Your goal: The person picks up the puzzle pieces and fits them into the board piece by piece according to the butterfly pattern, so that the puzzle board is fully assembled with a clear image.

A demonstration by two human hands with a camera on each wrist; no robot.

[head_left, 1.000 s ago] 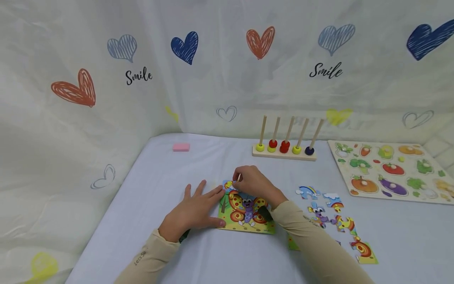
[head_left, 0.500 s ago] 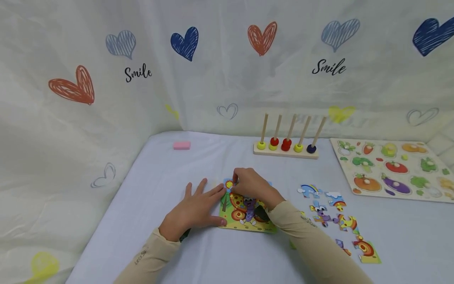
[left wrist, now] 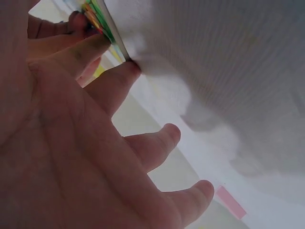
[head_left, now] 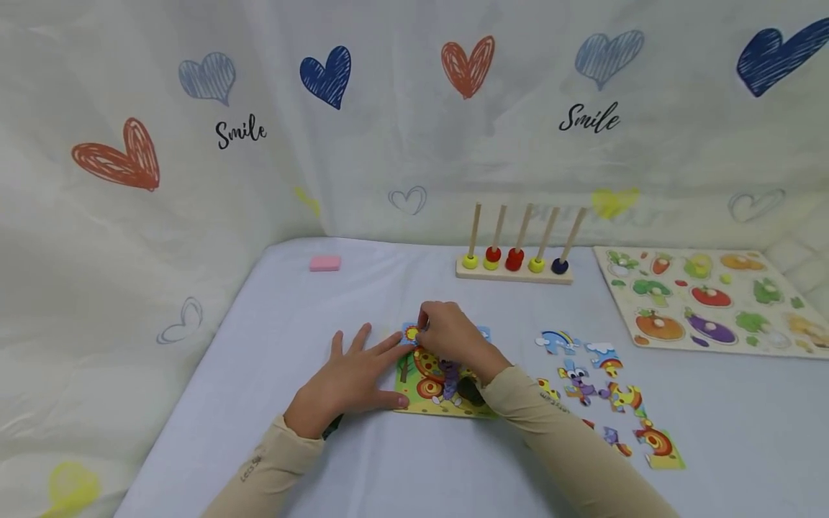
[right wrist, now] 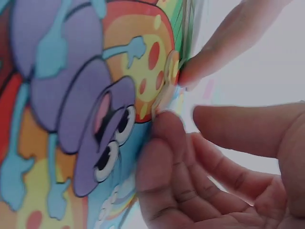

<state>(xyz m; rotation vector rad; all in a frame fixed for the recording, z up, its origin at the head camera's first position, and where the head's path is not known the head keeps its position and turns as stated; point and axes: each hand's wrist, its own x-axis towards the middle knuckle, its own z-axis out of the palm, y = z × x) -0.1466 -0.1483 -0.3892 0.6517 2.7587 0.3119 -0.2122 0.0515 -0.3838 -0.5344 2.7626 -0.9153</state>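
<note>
A butterfly picture puzzle board [head_left: 417, 404] lies flat between my hands. My left hand [head_left: 350, 381] is spread at its left side, index fingertip and thumb touching the edge. At the top left corner, the curled fingers of my right hand [head_left: 453, 337] are on a small puzzle piece [right wrist: 167, 86], which sits slightly raised on the picture beside the butterfly's wing. In the right wrist view the thumb stands a little off from the other fingertips. Part of the board's upper right is hidden by my right hand.
Several loose jigsaw pieces [head_left: 581, 381] lie right of the board, some partly behind my right sleeve. At the back stand a wooden bead counter [head_left: 514, 273] and, farther right, a vegetable peg board [head_left: 673, 298]. A pink block [head_left: 325, 263] lies back left.
My right fingers shift slightly at the board's top left corner, and the sun picture there has come into clearer sight. My left hand stays at the edge. The whole view has shifted slightly.
</note>
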